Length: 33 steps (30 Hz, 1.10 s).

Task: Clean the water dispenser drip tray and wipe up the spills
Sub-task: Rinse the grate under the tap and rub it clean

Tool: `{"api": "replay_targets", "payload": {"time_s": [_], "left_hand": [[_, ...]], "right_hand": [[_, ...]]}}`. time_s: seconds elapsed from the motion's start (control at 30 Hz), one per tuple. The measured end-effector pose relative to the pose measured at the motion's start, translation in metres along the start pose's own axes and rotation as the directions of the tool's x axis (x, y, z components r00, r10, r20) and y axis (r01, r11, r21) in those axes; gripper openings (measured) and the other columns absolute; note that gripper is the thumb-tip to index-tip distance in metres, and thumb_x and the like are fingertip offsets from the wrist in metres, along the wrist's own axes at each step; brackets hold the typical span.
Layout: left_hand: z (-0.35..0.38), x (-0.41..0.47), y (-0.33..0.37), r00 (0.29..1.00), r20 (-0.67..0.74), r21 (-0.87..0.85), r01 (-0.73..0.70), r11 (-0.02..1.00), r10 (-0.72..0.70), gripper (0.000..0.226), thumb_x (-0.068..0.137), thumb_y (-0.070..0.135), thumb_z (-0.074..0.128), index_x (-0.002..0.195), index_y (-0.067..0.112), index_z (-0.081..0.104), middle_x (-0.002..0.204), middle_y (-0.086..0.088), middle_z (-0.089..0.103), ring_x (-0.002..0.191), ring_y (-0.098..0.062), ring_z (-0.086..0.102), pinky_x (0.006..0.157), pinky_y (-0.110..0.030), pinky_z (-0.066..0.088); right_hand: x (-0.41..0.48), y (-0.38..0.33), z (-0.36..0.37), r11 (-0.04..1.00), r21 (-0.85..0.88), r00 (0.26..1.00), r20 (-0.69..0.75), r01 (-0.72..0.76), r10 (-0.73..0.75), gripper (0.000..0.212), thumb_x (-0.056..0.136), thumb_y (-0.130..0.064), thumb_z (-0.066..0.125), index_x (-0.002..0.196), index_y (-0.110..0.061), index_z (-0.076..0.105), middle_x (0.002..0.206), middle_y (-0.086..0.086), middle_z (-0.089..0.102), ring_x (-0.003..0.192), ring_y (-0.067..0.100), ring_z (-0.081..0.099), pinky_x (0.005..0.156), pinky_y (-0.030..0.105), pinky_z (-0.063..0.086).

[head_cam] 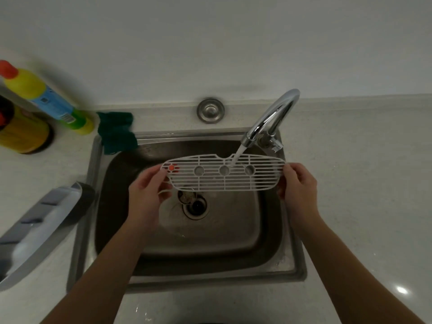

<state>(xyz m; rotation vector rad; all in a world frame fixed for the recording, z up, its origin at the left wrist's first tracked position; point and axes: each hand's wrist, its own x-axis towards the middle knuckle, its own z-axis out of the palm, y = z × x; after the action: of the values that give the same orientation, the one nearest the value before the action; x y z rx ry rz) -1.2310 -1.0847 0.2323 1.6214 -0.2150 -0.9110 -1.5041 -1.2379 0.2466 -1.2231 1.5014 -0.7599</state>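
Note:
A white slotted drip tray grate (210, 181) with a small orange float at its left end hangs level over the steel sink (93, 183). My left hand (147, 190) grips its left end and my right hand (298, 185) grips its right end. Water runs from the chrome faucet (271, 118) onto the grate's upper middle. The white and grey drip tray base (39, 230) lies on the counter to the left of the sink.
A dark green cloth (117, 132) hangs over the sink's back left corner. Yellow cleaner bottles (42, 99) and a dark jar (21, 134) stand at the far left. A round steel cap (210, 110) sits behind the sink. The drain (195, 205) is open.

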Motion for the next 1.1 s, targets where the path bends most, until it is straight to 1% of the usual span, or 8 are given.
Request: {"api": "replay_targets", "payload": {"time_s": [0.23,0.37,0.5,0.7,0.77,0.83,1.0,1.1], "left_hand": [[-0.046,-0.022,-0.029,0.991,-0.121,0.071,0.073,0.995,-0.064,0.015,0.101,0.029,0.065,0.104,0.035,0.079,0.103,-0.001,0.079,0.092,-0.021,0.075,0.074,-0.033,0.059],[-0.059,-0.014,-0.021,0.989,-0.144,0.07,0.019,0.997,-0.008,0.014,0.101,0.032,0.066,0.107,0.034,0.077,0.108,0.0,0.079,0.097,-0.022,0.076,0.081,-0.039,0.061],[-0.07,0.0,-0.001,0.985,-0.171,0.009,-0.023,1.0,0.024,0.014,0.1,0.034,0.066,0.107,0.032,0.078,0.106,-0.004,0.079,0.094,-0.02,0.073,0.081,-0.037,0.059],[-0.086,-0.003,-0.006,0.98,-0.2,-0.007,-0.001,1.0,0.0,0.013,0.101,0.029,0.065,0.1,0.03,0.078,0.089,0.0,0.076,0.077,-0.01,0.068,0.074,-0.031,0.057],[-0.09,-0.009,-0.02,0.977,-0.212,0.026,0.019,0.999,-0.013,0.013,0.101,0.028,0.065,0.098,0.031,0.078,0.09,0.0,0.076,0.081,-0.015,0.069,0.076,-0.035,0.058],[-0.092,-0.014,-0.033,0.976,-0.215,0.078,0.038,0.996,-0.02,0.013,0.102,0.028,0.065,0.1,0.032,0.077,0.091,0.0,0.076,0.085,-0.021,0.068,0.079,-0.039,0.058],[-0.08,-0.009,-0.046,0.961,-0.131,-0.078,0.235,0.969,-0.243,0.028,0.106,0.033,0.055,0.106,0.021,0.08,0.1,-0.007,0.08,0.088,-0.022,0.074,0.075,-0.038,0.055],[-0.057,0.002,-0.049,0.955,-0.059,-0.053,0.288,0.956,-0.291,0.022,0.105,0.029,0.058,0.107,0.022,0.079,0.107,-0.006,0.081,0.095,-0.02,0.077,0.075,-0.036,0.056]], "right_hand": [[-0.029,0.03,0.025,0.993,-0.053,0.993,0.049,-0.109,0.112,0.021,0.106,-0.03,0.052,0.098,-0.028,0.07,0.085,-0.009,0.074,0.064,-0.001,0.067,0.057,0.018,0.05],[-0.025,0.012,0.045,0.997,-0.032,0.992,0.1,-0.075,0.077,0.021,0.106,-0.027,0.051,0.096,-0.031,0.069,0.085,-0.022,0.073,0.074,-0.003,0.07,0.054,0.012,0.053],[-0.008,-0.016,0.07,1.0,-0.012,0.99,0.143,0.01,-0.008,0.021,0.105,-0.025,0.052,0.096,-0.024,0.071,0.077,-0.01,0.071,0.062,0.001,0.062,0.054,0.017,0.052],[-0.008,-0.015,0.081,0.998,-0.046,0.981,0.189,0.046,-0.037,0.017,0.102,-0.023,0.057,0.099,-0.023,0.074,0.088,-0.004,0.073,0.083,0.013,0.069,0.077,0.035,0.056],[-0.015,-0.004,0.078,0.999,-0.046,0.98,0.201,0.02,-0.011,0.018,0.104,-0.023,0.055,0.099,-0.025,0.072,0.079,-0.007,0.069,0.068,0.004,0.064,0.068,0.03,0.051],[-0.022,0.002,0.075,0.999,-0.044,0.979,0.201,-0.021,0.03,0.021,0.106,-0.024,0.052,0.098,-0.024,0.071,0.074,-0.002,0.067,0.063,0.006,0.061,0.062,0.028,0.05],[-0.025,-0.004,0.061,0.997,0.042,0.991,0.124,-0.064,0.059,0.03,0.106,-0.039,0.048,0.099,-0.018,0.07,0.083,0.001,0.074,0.075,0.015,0.073,0.061,0.025,0.058],[-0.023,-0.008,0.044,0.998,-0.056,0.997,0.079,0.02,-0.016,0.013,0.104,-0.027,0.056,0.108,-0.023,0.067,0.102,-0.001,0.074,0.093,0.017,0.075,0.076,0.04,0.065]]}}
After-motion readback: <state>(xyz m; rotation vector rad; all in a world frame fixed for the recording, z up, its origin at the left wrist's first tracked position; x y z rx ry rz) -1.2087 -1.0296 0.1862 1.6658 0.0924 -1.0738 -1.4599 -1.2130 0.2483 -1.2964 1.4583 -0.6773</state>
